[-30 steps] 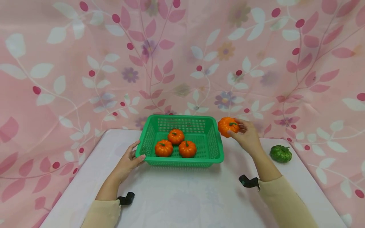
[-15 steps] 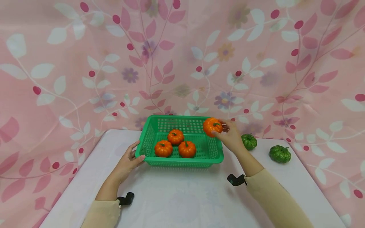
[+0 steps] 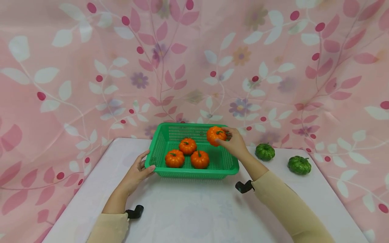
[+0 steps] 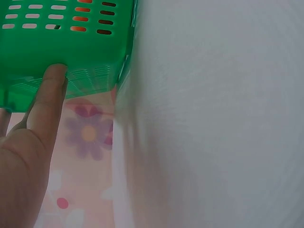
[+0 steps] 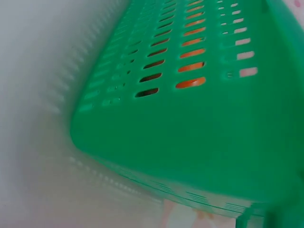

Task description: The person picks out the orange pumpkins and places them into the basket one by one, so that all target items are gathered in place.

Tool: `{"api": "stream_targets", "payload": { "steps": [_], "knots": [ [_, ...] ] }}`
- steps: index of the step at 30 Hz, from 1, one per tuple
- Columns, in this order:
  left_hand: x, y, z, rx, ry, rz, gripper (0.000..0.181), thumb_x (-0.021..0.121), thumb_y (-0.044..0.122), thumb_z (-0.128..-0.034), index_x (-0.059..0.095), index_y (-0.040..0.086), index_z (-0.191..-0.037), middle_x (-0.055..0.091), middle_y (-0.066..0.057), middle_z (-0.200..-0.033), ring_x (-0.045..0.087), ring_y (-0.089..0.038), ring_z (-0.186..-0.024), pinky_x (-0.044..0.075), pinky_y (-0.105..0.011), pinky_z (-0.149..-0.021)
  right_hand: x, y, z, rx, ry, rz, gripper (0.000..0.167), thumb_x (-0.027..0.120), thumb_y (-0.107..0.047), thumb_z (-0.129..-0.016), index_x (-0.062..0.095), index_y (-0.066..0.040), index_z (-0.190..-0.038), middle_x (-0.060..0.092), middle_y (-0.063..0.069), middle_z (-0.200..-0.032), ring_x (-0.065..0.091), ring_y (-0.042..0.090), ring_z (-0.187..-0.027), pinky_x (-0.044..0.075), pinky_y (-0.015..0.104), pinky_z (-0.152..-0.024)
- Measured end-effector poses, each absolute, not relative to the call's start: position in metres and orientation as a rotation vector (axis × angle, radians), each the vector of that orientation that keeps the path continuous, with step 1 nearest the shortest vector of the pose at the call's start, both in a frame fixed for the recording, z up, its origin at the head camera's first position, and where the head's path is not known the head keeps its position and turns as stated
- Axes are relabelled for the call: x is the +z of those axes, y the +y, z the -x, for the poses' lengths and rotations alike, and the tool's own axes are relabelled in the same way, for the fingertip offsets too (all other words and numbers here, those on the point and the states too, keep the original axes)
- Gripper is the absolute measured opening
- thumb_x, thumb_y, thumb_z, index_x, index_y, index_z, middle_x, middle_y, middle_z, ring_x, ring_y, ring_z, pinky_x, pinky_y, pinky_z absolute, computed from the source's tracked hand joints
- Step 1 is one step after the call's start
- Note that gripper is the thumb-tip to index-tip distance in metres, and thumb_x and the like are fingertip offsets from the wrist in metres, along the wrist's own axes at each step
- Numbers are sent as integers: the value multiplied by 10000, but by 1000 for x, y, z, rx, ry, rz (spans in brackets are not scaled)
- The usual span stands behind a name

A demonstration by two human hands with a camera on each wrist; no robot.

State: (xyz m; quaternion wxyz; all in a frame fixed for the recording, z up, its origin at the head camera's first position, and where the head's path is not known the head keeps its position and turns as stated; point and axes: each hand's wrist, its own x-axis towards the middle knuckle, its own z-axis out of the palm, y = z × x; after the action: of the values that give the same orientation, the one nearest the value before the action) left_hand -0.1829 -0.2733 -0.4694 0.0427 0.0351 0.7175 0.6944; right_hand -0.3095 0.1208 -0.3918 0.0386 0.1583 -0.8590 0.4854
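Observation:
A green plastic basket point(image 3: 194, 171) with slotted walls stands on the table, holding an orange mini pumpkin point(image 3: 187, 146) at the back, another pumpkin point(image 3: 174, 158) at front left and a third pumpkin point(image 3: 199, 159) at front right. My left hand point(image 3: 136, 172) grips the basket's left front corner, thumb on the rim; the left wrist view shows a straight digit point(image 4: 50, 99) against the wall. Over the basket's right rear part, my right hand point(image 3: 235, 143) holds one more orange pumpkin point(image 3: 216, 136) between thumb and fingers, above the floor. The right wrist view shows the basket wall point(image 5: 166, 137), not the hand.
To the right of the basket, a green pumpkin point(image 3: 265, 152) and a second green pumpkin point(image 3: 299, 165) lie on the white-covered table point(image 3: 188, 209). A pink floral cloth point(image 3: 194, 67) hangs right behind the table. Black wrist cameras sit on both sleeves.
My right hand has carried the orange pumpkin leftward from outside the basket's right rim to above its inside, uncovering one green pumpkin. My left hand stays at the corner.

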Motion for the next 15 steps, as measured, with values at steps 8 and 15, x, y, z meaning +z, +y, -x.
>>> {"api": "stream_targets", "payload": {
  "steps": [8,15],
  "knots": [
    [-470,-272,183,2126,2191,-102,842,663,150,-985,114,222,-1619,324,-262,-1540,552,-266,-1248,513,-301,-984,-400,114,325,1393,-2727,-534,632,783,-265,-895,529,-30,-1424,486,199,-1368,550,371,-1181,546,473,-937],
    [-470,-274,184,2124,2195,-105,838,661,153,-987,114,222,-1618,330,-265,-1537,593,-148,-1169,519,-281,-969,-404,110,332,1324,-2801,-591,642,771,-269,-907,512,-2,-1431,523,196,-1368,569,354,-1164,556,457,-918]
  ]
}}
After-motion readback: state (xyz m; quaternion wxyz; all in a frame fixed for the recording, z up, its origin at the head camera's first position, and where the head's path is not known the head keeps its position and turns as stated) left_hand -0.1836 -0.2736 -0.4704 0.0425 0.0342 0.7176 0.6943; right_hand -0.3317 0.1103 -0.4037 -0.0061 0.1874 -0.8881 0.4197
